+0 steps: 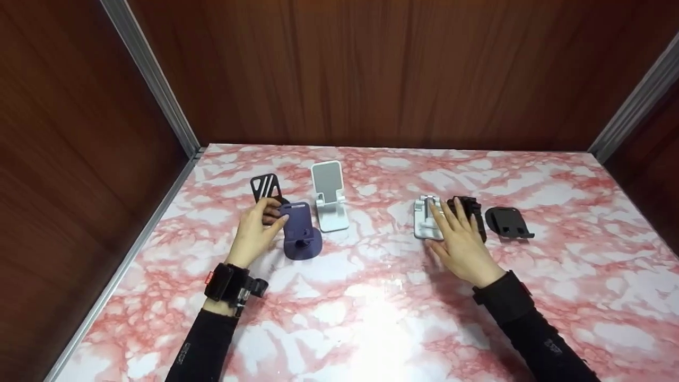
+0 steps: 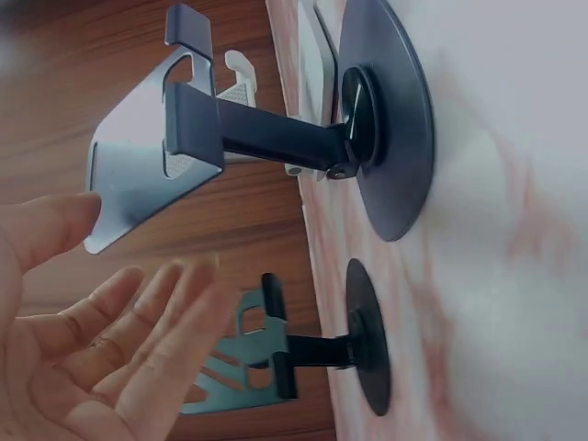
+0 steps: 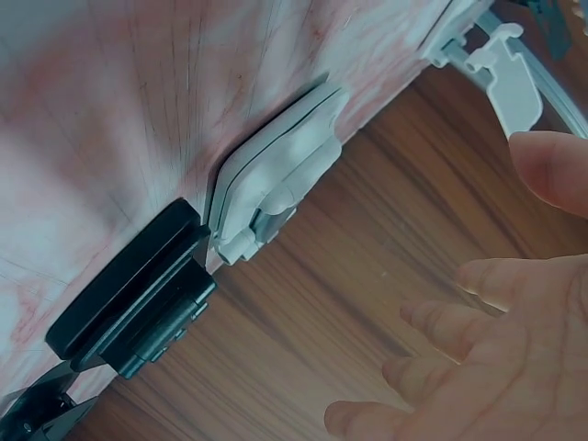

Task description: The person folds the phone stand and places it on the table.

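A purple phone stand with a round base stands upright at the left. My left hand is beside its upper edge, thumb at the plate and the other fingers loosely bent and apart from it in the left wrist view. Just behind that hand is a black slotted phone stand. My right hand is spread, palm down, above a folded white phone stand and a folded black phone stand. The right wrist view shows a gap between its fingers and the folded white stand.
An unfolded white phone stand stands right of the purple one. A flattened black stand with a rounded base lies at the far right. The pink marbled tabletop meets wooden panels at the back and sides.
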`<control>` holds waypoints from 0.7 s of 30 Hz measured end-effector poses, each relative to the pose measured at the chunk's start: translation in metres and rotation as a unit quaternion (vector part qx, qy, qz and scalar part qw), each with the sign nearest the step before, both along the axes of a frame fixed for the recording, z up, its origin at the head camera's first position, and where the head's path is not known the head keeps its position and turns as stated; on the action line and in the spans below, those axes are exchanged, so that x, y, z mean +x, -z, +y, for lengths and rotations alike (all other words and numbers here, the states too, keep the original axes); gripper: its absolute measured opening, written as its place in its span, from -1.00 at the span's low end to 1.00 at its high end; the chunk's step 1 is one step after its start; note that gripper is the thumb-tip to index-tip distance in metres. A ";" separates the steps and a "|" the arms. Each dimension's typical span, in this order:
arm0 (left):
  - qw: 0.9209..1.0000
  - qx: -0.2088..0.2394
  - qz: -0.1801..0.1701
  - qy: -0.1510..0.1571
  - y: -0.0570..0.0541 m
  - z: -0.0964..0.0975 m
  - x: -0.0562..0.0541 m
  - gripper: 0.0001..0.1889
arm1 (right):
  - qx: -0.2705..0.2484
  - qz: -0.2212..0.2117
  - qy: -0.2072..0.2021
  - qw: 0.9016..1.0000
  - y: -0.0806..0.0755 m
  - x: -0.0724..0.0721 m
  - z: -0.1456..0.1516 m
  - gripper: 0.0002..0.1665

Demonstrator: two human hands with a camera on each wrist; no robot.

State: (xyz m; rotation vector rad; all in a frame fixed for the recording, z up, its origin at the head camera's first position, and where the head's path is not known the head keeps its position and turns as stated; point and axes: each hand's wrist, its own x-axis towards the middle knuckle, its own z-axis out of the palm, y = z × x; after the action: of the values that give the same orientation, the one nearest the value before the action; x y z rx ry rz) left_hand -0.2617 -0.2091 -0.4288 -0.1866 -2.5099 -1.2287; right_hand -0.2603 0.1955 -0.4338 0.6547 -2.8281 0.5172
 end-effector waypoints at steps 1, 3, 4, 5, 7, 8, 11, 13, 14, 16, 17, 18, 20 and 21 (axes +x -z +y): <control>1.000 0.004 -0.005 0.002 0.001 -0.001 -0.001 -0.70 | 0.000 0.000 0.000 1.000 0.000 0.000 0.000 -0.15; 1.000 0.011 -0.016 0.007 0.003 -0.003 -0.003 -0.72 | 0.001 0.001 -0.002 1.000 0.000 0.000 0.000 -0.14; 1.000 0.017 -0.025 0.010 0.004 -0.004 -0.004 -0.74 | 0.003 0.000 -0.002 1.000 -0.001 0.000 0.001 -0.13; 0.999 0.024 -0.033 0.012 0.005 -0.005 -0.005 -0.75 | 0.005 -0.001 -0.003 1.000 -0.001 0.000 0.001 -0.13; 0.998 0.041 -0.051 0.017 0.006 -0.006 -0.006 -0.77 | 0.007 -0.003 -0.003 1.000 -0.002 0.000 0.001 -0.12; 0.997 0.052 -0.061 0.021 0.007 -0.006 -0.006 -0.77 | 0.006 -0.003 -0.004 1.000 -0.002 -0.001 0.001 -0.13; 0.991 0.094 -0.092 0.034 0.008 -0.006 -0.007 -0.77 | 0.004 -0.009 -0.001 1.000 -0.002 -0.001 0.002 -0.14; 0.984 0.124 -0.117 0.049 0.009 -0.007 -0.007 -0.76 | 0.004 -0.014 -0.001 1.000 -0.002 -0.001 0.002 -0.13; 0.980 0.139 -0.128 0.056 0.010 -0.007 -0.007 -0.75 | 0.004 -0.017 -0.001 1.000 -0.002 -0.001 0.002 -0.12; 0.973 0.166 -0.144 0.066 0.012 -0.008 -0.006 -0.73 | 0.006 -0.020 -0.002 1.000 -0.001 -0.001 0.002 -0.12; 0.970 0.176 -0.149 0.071 0.012 -0.008 -0.006 -0.73 | 0.006 -0.022 -0.003 1.000 0.000 -0.001 0.002 -0.11; 0.968 0.185 -0.152 0.076 0.013 -0.009 -0.006 -0.72 | 0.006 -0.023 -0.003 1.000 0.001 -0.001 0.001 -0.11; 0.966 0.195 -0.149 0.078 0.014 -0.009 -0.006 -0.73 | 0.006 -0.023 -0.004 1.000 0.001 -0.001 0.001 -0.12; 0.966 0.198 -0.147 0.077 0.014 -0.009 -0.006 -0.73 | 0.006 -0.023 -0.004 1.000 0.001 -0.001 0.001 -0.13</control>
State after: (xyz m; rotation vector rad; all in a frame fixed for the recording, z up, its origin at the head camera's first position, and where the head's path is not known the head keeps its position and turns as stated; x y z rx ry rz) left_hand -0.2674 -0.2182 -0.4430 -0.1075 -2.4517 -1.9171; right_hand -0.2612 0.1962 -0.4352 0.6654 -2.8745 0.5220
